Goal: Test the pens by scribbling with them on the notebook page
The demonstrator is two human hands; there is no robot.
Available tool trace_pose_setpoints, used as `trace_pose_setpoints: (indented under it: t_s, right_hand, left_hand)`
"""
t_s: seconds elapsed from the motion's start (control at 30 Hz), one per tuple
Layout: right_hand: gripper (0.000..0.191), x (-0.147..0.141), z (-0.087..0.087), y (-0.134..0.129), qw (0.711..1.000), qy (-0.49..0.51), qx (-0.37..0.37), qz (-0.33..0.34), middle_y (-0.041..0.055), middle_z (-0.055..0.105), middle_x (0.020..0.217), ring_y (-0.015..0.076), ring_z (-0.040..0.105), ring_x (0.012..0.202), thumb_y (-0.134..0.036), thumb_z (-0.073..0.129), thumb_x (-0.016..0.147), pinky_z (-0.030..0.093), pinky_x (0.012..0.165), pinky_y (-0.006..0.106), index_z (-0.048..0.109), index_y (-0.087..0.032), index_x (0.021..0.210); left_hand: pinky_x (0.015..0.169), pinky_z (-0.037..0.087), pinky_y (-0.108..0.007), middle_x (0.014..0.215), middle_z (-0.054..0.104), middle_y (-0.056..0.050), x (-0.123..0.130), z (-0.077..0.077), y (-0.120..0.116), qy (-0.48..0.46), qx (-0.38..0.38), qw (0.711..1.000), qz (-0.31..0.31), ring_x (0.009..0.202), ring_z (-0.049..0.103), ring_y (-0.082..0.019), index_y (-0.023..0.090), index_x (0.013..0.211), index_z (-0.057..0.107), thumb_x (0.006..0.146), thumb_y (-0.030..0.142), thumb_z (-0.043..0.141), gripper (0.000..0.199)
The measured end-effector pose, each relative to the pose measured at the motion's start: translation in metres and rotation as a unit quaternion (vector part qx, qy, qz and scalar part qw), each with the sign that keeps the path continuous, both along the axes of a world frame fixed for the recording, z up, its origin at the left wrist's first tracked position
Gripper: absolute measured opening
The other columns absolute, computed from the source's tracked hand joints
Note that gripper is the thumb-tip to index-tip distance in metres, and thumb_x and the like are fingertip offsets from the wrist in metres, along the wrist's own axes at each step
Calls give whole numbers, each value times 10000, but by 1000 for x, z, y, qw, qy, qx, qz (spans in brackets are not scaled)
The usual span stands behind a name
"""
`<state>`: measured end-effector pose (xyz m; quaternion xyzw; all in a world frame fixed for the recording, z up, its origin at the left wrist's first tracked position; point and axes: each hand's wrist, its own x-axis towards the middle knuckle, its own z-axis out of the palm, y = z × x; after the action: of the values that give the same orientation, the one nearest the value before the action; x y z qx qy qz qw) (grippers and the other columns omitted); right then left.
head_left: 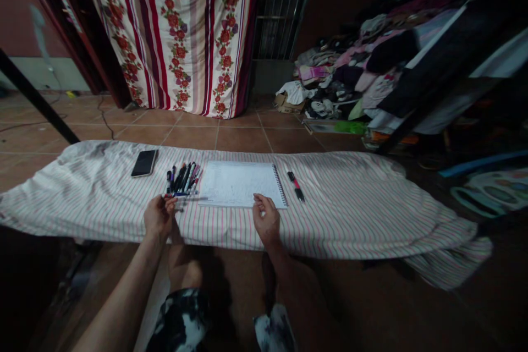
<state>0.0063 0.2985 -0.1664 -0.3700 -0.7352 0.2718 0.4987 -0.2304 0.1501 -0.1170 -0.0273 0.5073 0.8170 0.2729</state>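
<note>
My left hand is closed around a pen with a blue part, just in front of a row of several pens and markers. To the right of that row lies an open spiral notebook with faint marks on its page. Over the notebook's lower right part is my right hand, its fingers curled together; whether they hold anything is too small to tell. A red and black marker rests beside the spiral binding.
A phone lies at the left on the striped cloth covering the bench. Beyond are a tiled floor, a floral curtain and a heap of clothes. Dark poles stand at both sides.
</note>
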Motion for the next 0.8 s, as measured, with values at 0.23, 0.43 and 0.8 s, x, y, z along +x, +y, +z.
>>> trace_pose_setpoints:
  t_s: [0.23,0.43,0.8]
  right_hand:
    - [286,11,7,-11,947,142,-267,108,42,683,762,151,614,656,-400,580,773,489,614,282,638,-196,965]
    - [400,17,22,-22,882,182,-382,205,42,660,706,112,550,571,-525,677,675,404,491,225,665,-166,852]
    - [409,9,24,-24,844,123,-436,286,-29,564,608,70,440,506,-537,731,604,250,444,194,573,-178,721]
  left_hand:
    - [342,297,-135,545,554,16,59,11,23,-20,33,990,-133,380,444,-44,129,740,567,797,140,522,74]
    - [452,375,-168,592,613,-1,107,10,44,1,46,964,-262,494,540,-87,134,912,625,697,293,699,278]
    - [491,391,-196,600,618,4,140,9,73,53,7,948,-314,507,529,-88,134,871,662,528,448,797,484]
